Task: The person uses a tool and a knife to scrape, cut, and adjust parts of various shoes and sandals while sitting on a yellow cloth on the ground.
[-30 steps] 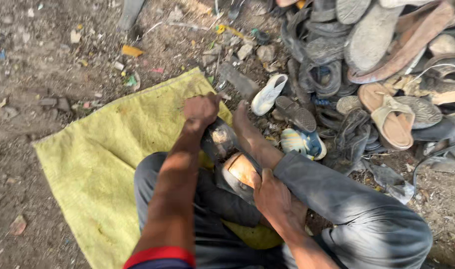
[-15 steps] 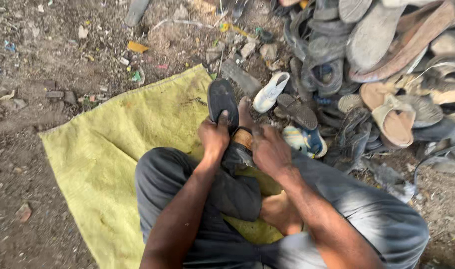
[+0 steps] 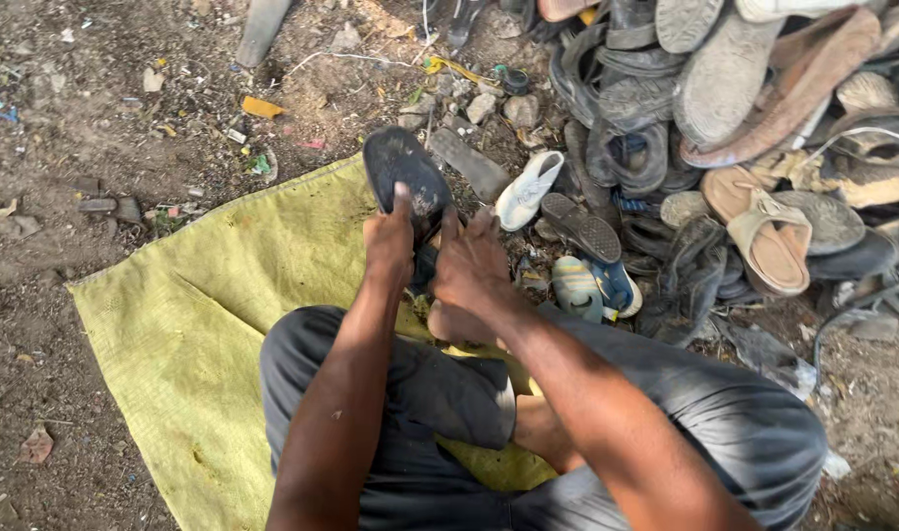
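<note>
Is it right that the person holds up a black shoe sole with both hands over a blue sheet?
Not quite. The sheet is yellow-green, not blue. The head view shows the left hand and the right hand gripping the black shoe sole over it.

Both forearms reach fwd from bottom of view, bare, converging in front of the crossed legs w/ hands side by side, nearly touching. Left hand (image 3: 390, 241) is closed in a grip, thumb pointing up and away from the body, wrist straight. Right hand (image 3: 472, 264) sits just beside it, knuckles up, fingers curled downward in a grip, forearm coming in at an angle from lower right.
</note>
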